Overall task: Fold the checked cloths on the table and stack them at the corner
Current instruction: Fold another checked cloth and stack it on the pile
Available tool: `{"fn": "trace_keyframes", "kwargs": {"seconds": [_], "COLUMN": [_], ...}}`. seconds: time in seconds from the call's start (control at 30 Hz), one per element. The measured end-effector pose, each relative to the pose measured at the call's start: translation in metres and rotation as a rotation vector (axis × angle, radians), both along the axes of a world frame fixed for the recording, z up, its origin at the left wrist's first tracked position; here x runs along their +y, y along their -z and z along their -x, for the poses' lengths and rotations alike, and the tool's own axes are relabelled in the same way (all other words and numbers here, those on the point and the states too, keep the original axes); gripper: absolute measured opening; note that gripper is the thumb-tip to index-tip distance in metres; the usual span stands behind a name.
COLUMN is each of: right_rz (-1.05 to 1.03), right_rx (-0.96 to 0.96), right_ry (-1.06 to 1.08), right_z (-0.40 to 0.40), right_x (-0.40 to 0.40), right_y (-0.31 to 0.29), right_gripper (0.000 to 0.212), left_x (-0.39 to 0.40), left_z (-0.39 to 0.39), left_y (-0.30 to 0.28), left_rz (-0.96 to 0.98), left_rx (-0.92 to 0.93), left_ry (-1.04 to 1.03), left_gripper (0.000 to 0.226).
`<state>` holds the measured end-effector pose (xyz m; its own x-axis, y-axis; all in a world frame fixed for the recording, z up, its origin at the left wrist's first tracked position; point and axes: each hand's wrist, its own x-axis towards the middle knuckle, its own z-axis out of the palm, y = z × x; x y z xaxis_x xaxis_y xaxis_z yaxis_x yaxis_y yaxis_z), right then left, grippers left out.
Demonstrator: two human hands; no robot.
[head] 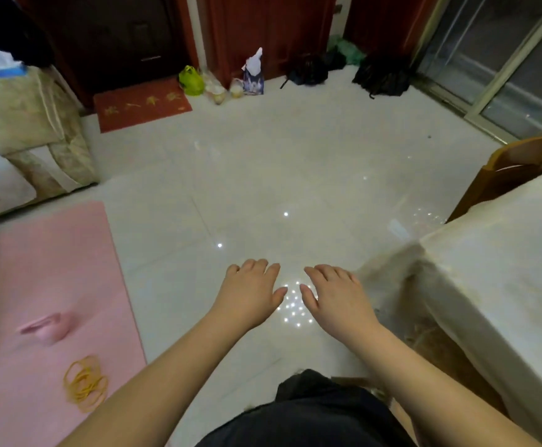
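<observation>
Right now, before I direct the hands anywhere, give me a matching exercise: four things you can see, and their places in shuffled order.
Things:
1. pile of yellow rubber bands
2. bright green plastic bag
3. red doormat with yellow lettering
4. table under a pale cover

Places:
A. far side of the floor, beside the red door frame
B. right edge of the view
C. on the pink mat, lower left
D. on the floor before the dark door, upper left

Pairs: 1-C, 2-A, 3-D, 4-B
</observation>
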<state>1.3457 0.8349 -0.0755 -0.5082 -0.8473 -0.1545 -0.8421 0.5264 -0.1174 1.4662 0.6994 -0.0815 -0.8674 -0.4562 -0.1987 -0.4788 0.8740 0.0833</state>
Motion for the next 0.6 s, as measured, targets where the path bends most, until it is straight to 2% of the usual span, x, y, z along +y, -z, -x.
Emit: {"fn": "trace_keyframes", "kwargs": {"seconds": [0.2, 0.37, 0.47, 0.6], "right_rz": [0.056, 0.045, -0.012, 0.011], "right_rx": [0.001, -0.032, 0.007, 0.022], "right_ry": [0.154, 0.231, 0.244, 0.280], "right_z": [0.079, 0.155, 0.200, 0.244], "right_x": [-0.037, -0.063, -0.078, -0.097], "right_y": [0.012, 0.007, 0.002, -0.011], "right_gripper": [0.052, 0.065, 0.061, 0.071], "left_x": [-0.056, -0.094, -0.113, -0.132], "left_z": [0.097, 0.173, 0.212, 0.263], "left_y": [0.000, -0.011, -0.021, -0.034], "left_rz": [0.022, 0.031, 0.029, 0.022], "left_rx": [0.022, 0.033, 0.079, 0.113], "left_ry": [0.111, 0.166, 0.193, 0.208], "left_gripper": [0.058, 0.073, 0.072, 0.070]}}
